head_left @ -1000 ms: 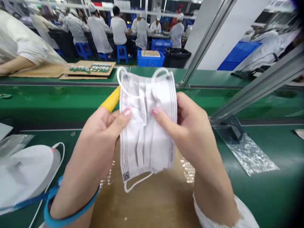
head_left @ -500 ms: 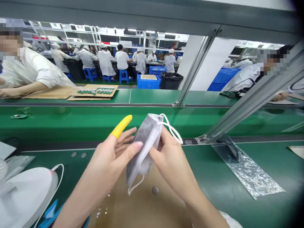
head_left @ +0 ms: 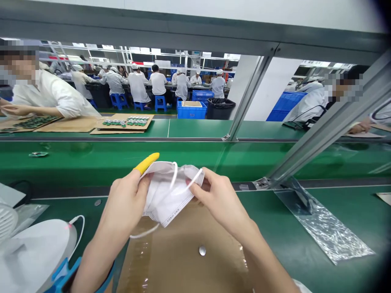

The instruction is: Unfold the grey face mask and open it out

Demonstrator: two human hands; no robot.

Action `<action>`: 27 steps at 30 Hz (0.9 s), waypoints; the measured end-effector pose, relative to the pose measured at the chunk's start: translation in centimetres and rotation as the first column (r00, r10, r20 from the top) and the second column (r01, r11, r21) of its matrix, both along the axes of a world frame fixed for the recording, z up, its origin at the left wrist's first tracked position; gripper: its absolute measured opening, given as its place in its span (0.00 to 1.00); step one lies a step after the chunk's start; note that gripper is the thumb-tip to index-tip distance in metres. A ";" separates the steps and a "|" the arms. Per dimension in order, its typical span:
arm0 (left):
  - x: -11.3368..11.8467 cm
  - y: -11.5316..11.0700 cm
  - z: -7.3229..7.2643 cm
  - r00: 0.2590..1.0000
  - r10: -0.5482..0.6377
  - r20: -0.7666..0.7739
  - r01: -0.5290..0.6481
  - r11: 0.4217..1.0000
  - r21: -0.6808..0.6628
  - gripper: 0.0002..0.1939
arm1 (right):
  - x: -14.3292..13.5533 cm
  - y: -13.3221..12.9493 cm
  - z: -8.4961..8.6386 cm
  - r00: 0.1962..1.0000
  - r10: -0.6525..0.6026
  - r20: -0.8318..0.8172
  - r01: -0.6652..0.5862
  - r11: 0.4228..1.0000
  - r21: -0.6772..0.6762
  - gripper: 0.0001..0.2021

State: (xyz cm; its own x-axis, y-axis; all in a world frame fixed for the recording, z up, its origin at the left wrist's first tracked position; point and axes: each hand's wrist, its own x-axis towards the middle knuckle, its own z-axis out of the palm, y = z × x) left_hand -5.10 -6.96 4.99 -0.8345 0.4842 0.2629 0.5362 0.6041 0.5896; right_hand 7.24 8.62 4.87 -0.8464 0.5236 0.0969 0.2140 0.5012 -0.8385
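Both my hands hold a white pleated face mask above a brown cardboard sheet on the green bench. My left hand grips the mask's left side; its forefinger wears a yellow finger cot. My right hand pinches the mask's right edge near an ear loop. One white ear loop hangs down below the mask on the left. A small round silver piece lies on the cardboard below my hands.
White masks are stacked at the lower left. A crinkled clear foil bag lies at the right by slanted aluminium frame bars. Across the green conveyor, other people work at cardboard sheets with small parts.
The mask went from held flat and upright to folded edge-on, and now lies spread lower between my hands. My view has tilted upward, showing more of the frame and far workers.
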 end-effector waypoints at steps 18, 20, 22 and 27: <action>1.1 1.0 0.8 0.992 -0.105 -0.070 0.080 0.952 -0.295 0.23 | -1.2 0.1 -1.5 0.897 -0.111 -0.428 0.179 0.976 0.121 0.07; 1.2 1.1 0.9 0.993 -0.100 -0.061 0.080 0.959 -0.271 0.24 | -1.1 0.4 -1.3 0.876 -0.130 -0.465 0.189 0.979 0.082 0.07; 1.2 0.9 0.9 0.995 -0.095 -0.034 0.083 0.965 -0.247 0.25 | -1.1 0.5 -1.3 0.863 -0.140 -0.485 0.197 0.978 0.069 0.07; 0.9 0.3 0.8 0.995 0.006 0.102 0.001 0.998 -0.067 0.22 | -0.7 1.7 -1.3 0.833 -0.226 -0.504 0.265 0.964 0.006 0.07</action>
State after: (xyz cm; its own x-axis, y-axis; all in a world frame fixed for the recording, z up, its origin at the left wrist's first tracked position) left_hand -4.23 -6.62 5.77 -0.8564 0.4959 0.1438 0.4741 0.6448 0.5996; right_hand 6.50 10.34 3.60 -0.5198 0.6827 0.5134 -0.0955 0.5508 -0.8291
